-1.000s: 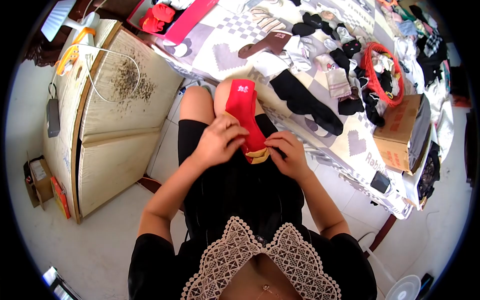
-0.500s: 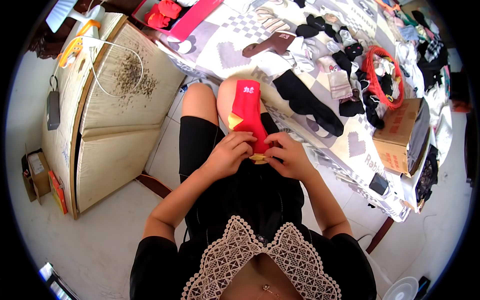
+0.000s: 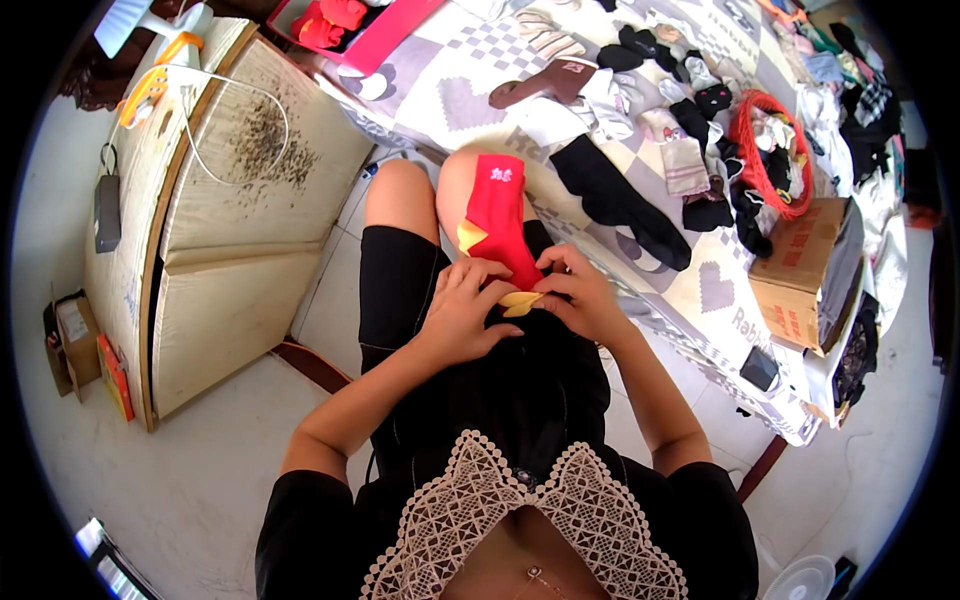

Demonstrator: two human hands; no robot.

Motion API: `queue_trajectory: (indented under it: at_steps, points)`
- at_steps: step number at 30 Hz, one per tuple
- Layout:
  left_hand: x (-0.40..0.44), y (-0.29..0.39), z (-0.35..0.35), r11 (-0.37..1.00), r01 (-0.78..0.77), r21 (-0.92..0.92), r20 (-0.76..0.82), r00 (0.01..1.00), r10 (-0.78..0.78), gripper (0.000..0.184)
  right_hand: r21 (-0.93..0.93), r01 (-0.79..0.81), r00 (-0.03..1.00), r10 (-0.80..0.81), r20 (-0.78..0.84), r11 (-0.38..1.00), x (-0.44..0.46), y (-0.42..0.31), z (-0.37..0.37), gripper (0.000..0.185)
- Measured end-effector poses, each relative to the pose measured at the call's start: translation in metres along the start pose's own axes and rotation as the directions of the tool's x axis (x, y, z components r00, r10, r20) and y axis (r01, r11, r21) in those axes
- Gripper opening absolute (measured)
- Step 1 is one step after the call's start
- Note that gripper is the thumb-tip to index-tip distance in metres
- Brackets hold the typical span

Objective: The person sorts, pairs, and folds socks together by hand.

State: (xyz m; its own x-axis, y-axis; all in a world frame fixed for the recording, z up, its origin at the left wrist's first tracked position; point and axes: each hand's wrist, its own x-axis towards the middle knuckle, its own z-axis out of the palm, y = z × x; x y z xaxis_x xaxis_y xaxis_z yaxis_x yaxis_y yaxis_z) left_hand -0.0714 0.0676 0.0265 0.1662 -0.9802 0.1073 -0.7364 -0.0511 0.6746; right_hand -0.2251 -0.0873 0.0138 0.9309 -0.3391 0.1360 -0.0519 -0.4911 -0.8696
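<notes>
Red socks (image 3: 497, 212) with yellow heel and toe parts lie lengthwise over my thigh, a small white mark near the far end. At the near end, my right hand (image 3: 565, 293) pinches the yellow toe part. My left hand (image 3: 463, 308) rests against the other side of the socks, its fingers curled on the red fabric and its thumb apart below the yellow toe. Whether the left fingertips grip the fabric is hard to make out.
On the bed (image 3: 715, 285) lie a long black sock (image 3: 618, 203), a brown sock (image 3: 548, 84) and several others. A red basket (image 3: 741, 135), a cardboard box (image 3: 797, 262) and a pink box (image 3: 378, 38) hold items. A wooden cabinet (image 3: 235, 310) stands left.
The socks have been turned and straightened, showing a yellow heel at the left. Both hands have shifted around the toe end, and the left thumb has spread away from it.
</notes>
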Motion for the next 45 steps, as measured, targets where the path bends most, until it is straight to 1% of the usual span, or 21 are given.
queue_trajectory:
  at_steps: [4,6,8,10,13,15,18,19,22,23,25,27,29,31,32,34,35,40,42,43,45]
  points:
    - [-0.003,-0.012,0.016,0.981,0.193,-0.034,-0.077,0.978,-0.195,0.031,0.091,-0.059,0.994,0.067,-0.082,0.994,0.003,0.008,0.015,0.013]
    - [-0.005,-0.022,0.024,0.967,0.222,-0.128,-0.117,0.965,-0.237,0.025,0.118,-0.308,0.941,0.321,-0.109,0.944,0.004,0.007,0.021,0.020]
    - [-0.005,-0.030,0.027,0.903,0.368,-0.220,-0.034,0.923,-0.384,0.023,0.060,-0.327,0.932,0.333,-0.146,0.943,0.007,0.006,0.026,0.022]
    - [-0.001,-0.025,0.026,0.899,0.395,-0.190,-0.002,0.915,-0.403,0.021,0.000,-0.347,0.922,0.341,-0.182,0.938,0.011,0.005,0.030,0.025]
    - [0.002,-0.017,0.023,0.920,0.391,0.023,-0.180,0.907,-0.381,0.025,-0.056,-0.440,0.879,0.417,-0.232,0.896,0.017,0.007,0.034,0.027]
    - [0.004,-0.019,0.017,0.996,0.045,0.082,-0.329,0.944,-0.015,0.036,-0.095,-0.473,0.864,0.440,-0.247,0.876,0.020,0.011,0.034,0.027]
    - [0.004,-0.010,0.010,0.985,-0.148,0.094,-0.135,0.978,0.160,0.048,-0.100,-0.513,0.849,0.488,-0.202,0.852,0.023,0.012,0.031,0.027]
    - [0.004,-0.010,0.014,0.993,-0.111,0.050,-0.161,0.980,0.117,0.046,-0.100,-0.514,0.849,0.489,-0.201,0.852,0.022,0.013,0.031,0.027]
    - [0.005,-0.022,0.019,0.997,-0.066,0.042,-0.218,0.973,0.074,0.040,-0.090,-0.433,0.893,0.413,-0.181,0.897,0.023,0.007,0.025,0.020]
    - [0.006,-0.025,0.022,0.997,-0.065,0.041,-0.219,0.973,0.072,0.040,0.026,-0.334,0.920,0.332,-0.211,0.942,0.020,0.000,0.020,0.019]
    - [0.009,-0.030,0.025,0.980,0.020,-0.200,-0.243,0.967,-0.070,0.030,0.139,-0.214,0.938,0.243,-0.245,0.967,0.020,-0.006,0.017,0.019]
    - [0.010,-0.034,0.024,0.949,0.086,-0.304,-0.188,0.971,-0.149,0.029,-0.152,-0.029,0.991,0.008,-0.135,0.988,0.016,-0.001,0.018,0.024]
    - [0.011,-0.034,0.025,0.899,0.150,-0.411,-0.118,0.969,-0.216,0.028,-0.110,-0.114,0.983,0.097,-0.154,0.987,0.016,0.007,0.023,0.025]
    - [0.013,-0.030,0.024,0.657,0.405,-0.636,0.043,0.868,-0.494,0.029,-0.069,-0.198,0.968,0.185,-0.167,0.978,0.018,0.015,0.026,0.026]
    - [0.013,-0.027,0.022,0.658,0.405,-0.635,0.043,0.869,-0.494,0.029,-0.018,-0.255,0.955,0.249,-0.164,0.967,0.021,0.019,0.028,0.026]
    - [0.012,-0.021,0.016,0.979,0.095,-0.183,-0.275,0.951,-0.144,0.039,0.035,-0.307,0.938,0.309,-0.155,0.951,0.030,0.023,0.028,0.026]
    - [0.009,-0.024,0.015,0.994,0.032,-0.100,-0.212,0.976,-0.053,0.046,0.000,-0.369,0.922,0.366,-0.128,0.929,0.034,0.024,0.027,0.027]
    - [0.015,-0.031,0.022,0.989,0.077,-0.125,-0.288,0.951,-0.110,0.036,-0.125,-0.471,0.882,0.466,-0.067,0.873,0.042,0.021,0.027,0.030]
    - [0.019,-0.035,0.020,0.993,0.083,-0.086,-0.338,0.935,-0.107,0.026,0.010,-0.295,0.917,0.286,-0.278,0.955,0.041,0.013,0.031,0.032]
    - [0.021,-0.035,0.018,0.990,0.083,-0.113,-0.349,0.930,-0.117,0.018,0.009,-0.292,0.918,0.283,-0.278,0.956,0.041,0.011,0.029,0.032]
    - [0.022,-0.040,0.018,0.969,0.123,-0.213,-0.325,0.927,-0.189,0.018,-0.230,-0.012,0.978,-0.036,-0.204,0.973,0.041,0.009,0.023,0.034]
